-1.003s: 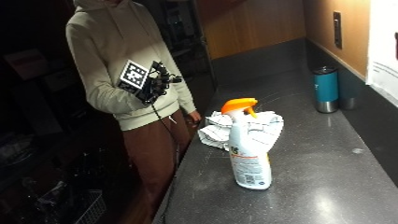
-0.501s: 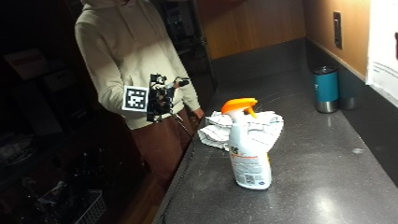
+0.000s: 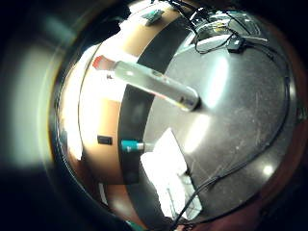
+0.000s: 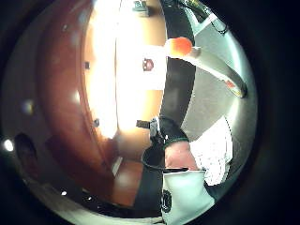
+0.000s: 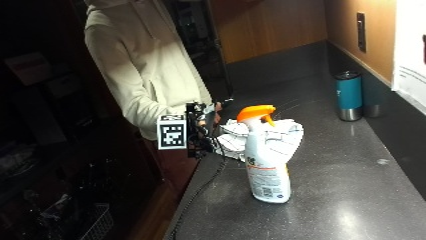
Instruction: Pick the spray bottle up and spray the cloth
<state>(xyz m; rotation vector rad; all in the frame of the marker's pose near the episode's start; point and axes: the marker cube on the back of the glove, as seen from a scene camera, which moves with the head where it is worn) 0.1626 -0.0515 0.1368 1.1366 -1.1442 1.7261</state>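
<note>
Outside view: the grip (image 5: 200,131) is hovering at the desk's (image 5: 346,200) near edge, just beside the cloth (image 5: 266,137), holding nothing; whether its fingers are curled or straight cannot be told. The spray bottle (image 5: 265,157) is standing upright on the desk, in front of the cloth. A teal tumbler (image 5: 349,95) is standing well apart, near the wall.

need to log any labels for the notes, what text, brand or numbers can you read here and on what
No text can be read.
spray bottle: printed label with an orange band, lettering too small and blurred.
white sheet on the wall: dark marks and faint lines, unreadable.
teal tumbler: no lettering shows.
cloth: only a grid of thin lines, no words.
</note>
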